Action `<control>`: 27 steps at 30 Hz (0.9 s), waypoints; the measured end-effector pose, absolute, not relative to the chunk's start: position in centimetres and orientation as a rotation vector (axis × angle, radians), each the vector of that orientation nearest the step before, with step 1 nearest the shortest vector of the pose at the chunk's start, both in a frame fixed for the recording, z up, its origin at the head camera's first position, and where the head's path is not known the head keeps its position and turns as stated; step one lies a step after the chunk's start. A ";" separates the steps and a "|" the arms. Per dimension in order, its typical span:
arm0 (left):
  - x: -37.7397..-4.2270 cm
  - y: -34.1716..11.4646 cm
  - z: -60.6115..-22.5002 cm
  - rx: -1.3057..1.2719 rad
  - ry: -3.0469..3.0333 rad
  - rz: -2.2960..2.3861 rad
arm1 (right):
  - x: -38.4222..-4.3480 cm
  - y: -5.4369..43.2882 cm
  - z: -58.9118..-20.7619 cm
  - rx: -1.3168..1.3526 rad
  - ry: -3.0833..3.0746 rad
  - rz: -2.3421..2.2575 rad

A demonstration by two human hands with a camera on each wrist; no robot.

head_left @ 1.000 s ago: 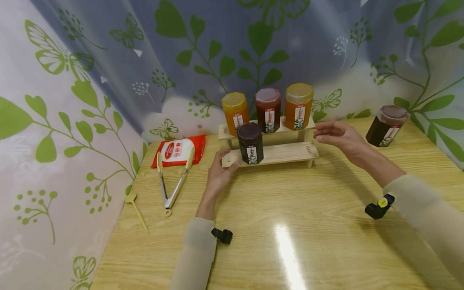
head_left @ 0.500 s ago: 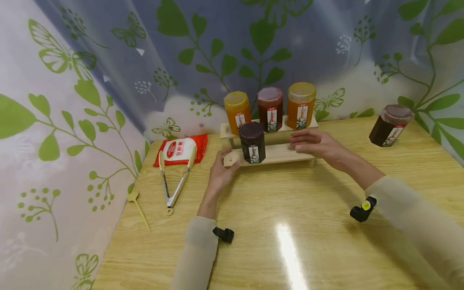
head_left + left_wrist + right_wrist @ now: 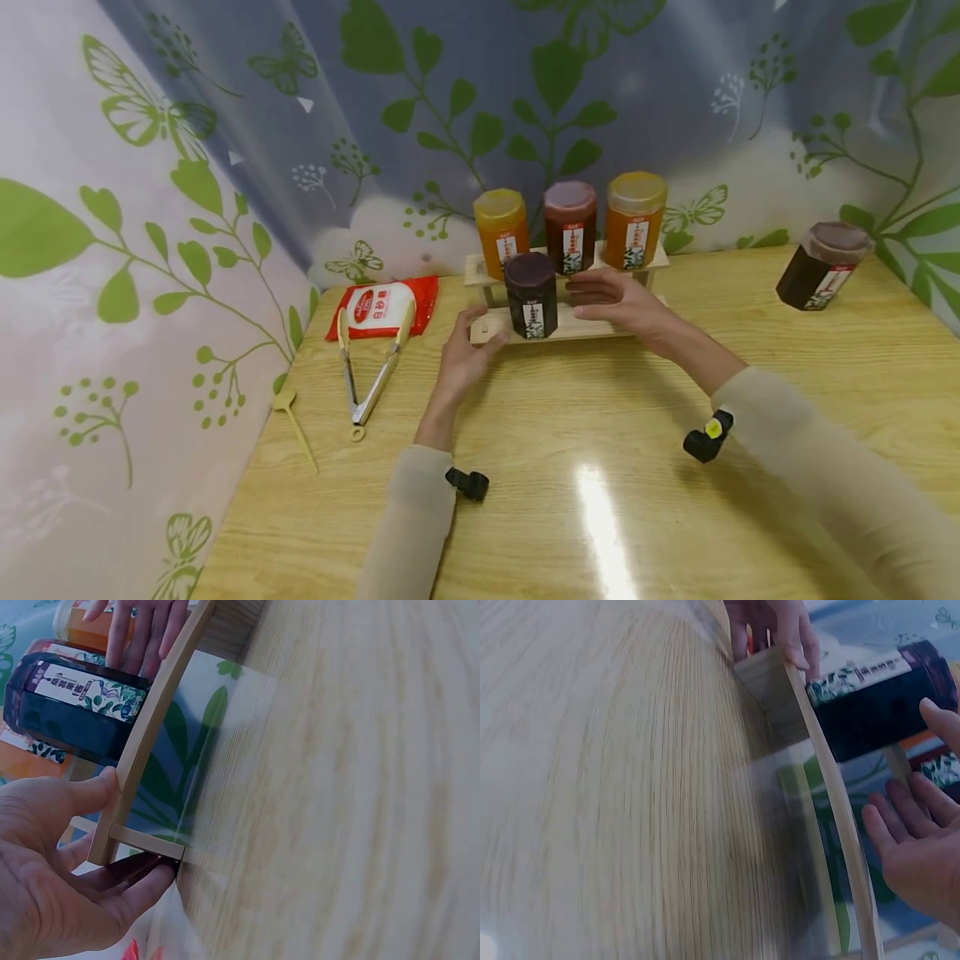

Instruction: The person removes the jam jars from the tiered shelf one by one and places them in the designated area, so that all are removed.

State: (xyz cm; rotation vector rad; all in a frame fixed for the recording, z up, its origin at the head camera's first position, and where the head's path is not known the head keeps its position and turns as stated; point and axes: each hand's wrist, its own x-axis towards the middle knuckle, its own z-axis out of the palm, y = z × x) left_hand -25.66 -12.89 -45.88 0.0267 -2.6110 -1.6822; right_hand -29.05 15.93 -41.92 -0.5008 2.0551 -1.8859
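A small two-tier wooden rack (image 3: 581, 329) stands at the back of the table. My left hand (image 3: 460, 358) grips the left end of its lower shelf, thumb on top and fingers beneath, as the left wrist view shows. A dark jam jar (image 3: 531, 304) stands upright on that shelf, close to the thumb. Just right of this jar, my right hand (image 3: 626, 308) reaches over the shelf, its fingers spread and holding nothing (image 3: 922, 847). On the upper shelf stand a yellow-orange jar (image 3: 501, 221), a dark red jar (image 3: 573, 229) and an orange jar (image 3: 636, 225).
Another dark jar (image 3: 825, 267) stands on the table at the far right. Left of the rack lies a red-and-white packet (image 3: 386, 308), with metal tongs (image 3: 371, 400) spread over its front edge. A yellow spoon (image 3: 300, 433) lies by the left wall. A patterned curtain (image 3: 450, 50) hangs behind.
My right hand has moved left, from beside the rack's right end to over the lower shelf near the dark jar. The left hand keeps its grip on the rack.
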 end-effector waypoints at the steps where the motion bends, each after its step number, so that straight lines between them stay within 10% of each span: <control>1: -25.7 -12.9 -45.9 0.024 -2.610 -1.683 | -29.1 15.6 -41.9 -0.494 2.063 -1.889; 27: -25.7 -12.8 -45.8 0.055 -2.625 -1.695 | -27.7 7.7 -42.7 -0.255 2.275 -2.001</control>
